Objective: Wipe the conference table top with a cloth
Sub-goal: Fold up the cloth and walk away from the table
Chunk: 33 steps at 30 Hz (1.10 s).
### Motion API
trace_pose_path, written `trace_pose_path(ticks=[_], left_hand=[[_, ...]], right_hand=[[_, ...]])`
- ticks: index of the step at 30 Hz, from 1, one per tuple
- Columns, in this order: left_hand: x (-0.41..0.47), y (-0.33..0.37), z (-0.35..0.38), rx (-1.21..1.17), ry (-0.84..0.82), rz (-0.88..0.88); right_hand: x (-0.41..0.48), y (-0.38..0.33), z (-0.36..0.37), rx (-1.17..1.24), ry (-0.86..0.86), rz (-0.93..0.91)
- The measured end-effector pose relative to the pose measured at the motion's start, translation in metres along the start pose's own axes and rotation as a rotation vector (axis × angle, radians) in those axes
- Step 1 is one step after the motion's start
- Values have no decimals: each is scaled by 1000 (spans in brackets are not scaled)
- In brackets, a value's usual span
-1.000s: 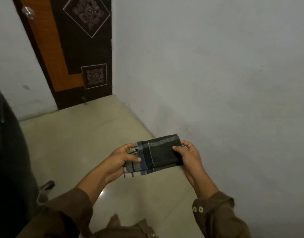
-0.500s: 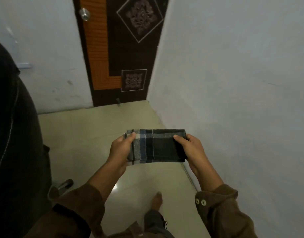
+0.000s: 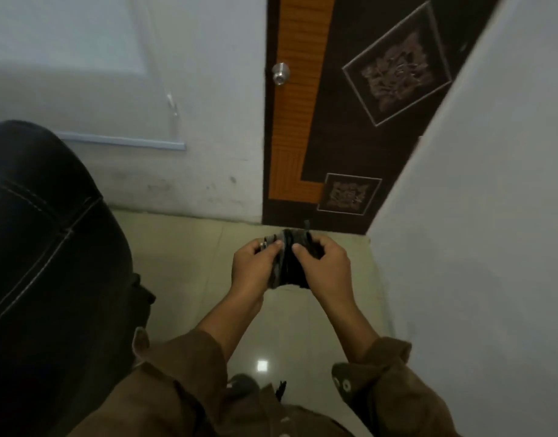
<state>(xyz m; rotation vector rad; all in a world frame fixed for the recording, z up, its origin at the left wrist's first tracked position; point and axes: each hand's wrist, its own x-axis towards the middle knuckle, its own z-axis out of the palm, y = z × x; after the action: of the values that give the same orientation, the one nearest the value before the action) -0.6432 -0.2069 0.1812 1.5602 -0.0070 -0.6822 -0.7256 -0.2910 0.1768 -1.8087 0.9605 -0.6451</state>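
Observation:
A dark checked cloth (image 3: 288, 263) is bunched into a small fold between both hands, held in the air over the floor. My left hand (image 3: 254, 266) grips its left side, where a lighter striped edge shows. My right hand (image 3: 326, 266) grips its right side, thumb on top. The two hands are close together, almost touching. No conference table top is in view.
A black padded chair back (image 3: 50, 263) fills the left side. A dark and orange door (image 3: 334, 121) with a round knob (image 3: 281, 74) stands ahead. A white wall (image 3: 476, 247) runs close along the right. Shiny pale floor tiles (image 3: 189, 279) lie below.
The cloth was held stretched flat between the hands; now the hands have come together and it is folded smaller. The view has swung left, so the door sits ahead and the chair looms larger.

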Motion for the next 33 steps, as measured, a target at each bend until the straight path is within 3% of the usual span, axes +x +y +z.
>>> trace_pose_path(ticks=[8, 14, 18, 25, 29, 31, 33], left_hand=[[132, 44, 21, -103, 81, 7], [250, 102, 14, -216, 27, 6], [313, 137, -12, -211, 116, 82], [389, 141, -102, -405, 388, 38], [408, 140, -140, -572, 520, 17], [425, 140, -169, -603, 693, 1], [440, 145, -194, -608, 842, -34]], right_hand=[[130, -23, 65, -121, -231, -186], [233, -56, 117, -258, -442, -363], [286, -81, 169, -179, -546, -493], [370, -96, 280, -41, -599, -259], [393, -115, 339, 48, -999, 191], [397, -124, 385, 161, -1192, 392], [403, -134, 428, 198, -1320, 432]])
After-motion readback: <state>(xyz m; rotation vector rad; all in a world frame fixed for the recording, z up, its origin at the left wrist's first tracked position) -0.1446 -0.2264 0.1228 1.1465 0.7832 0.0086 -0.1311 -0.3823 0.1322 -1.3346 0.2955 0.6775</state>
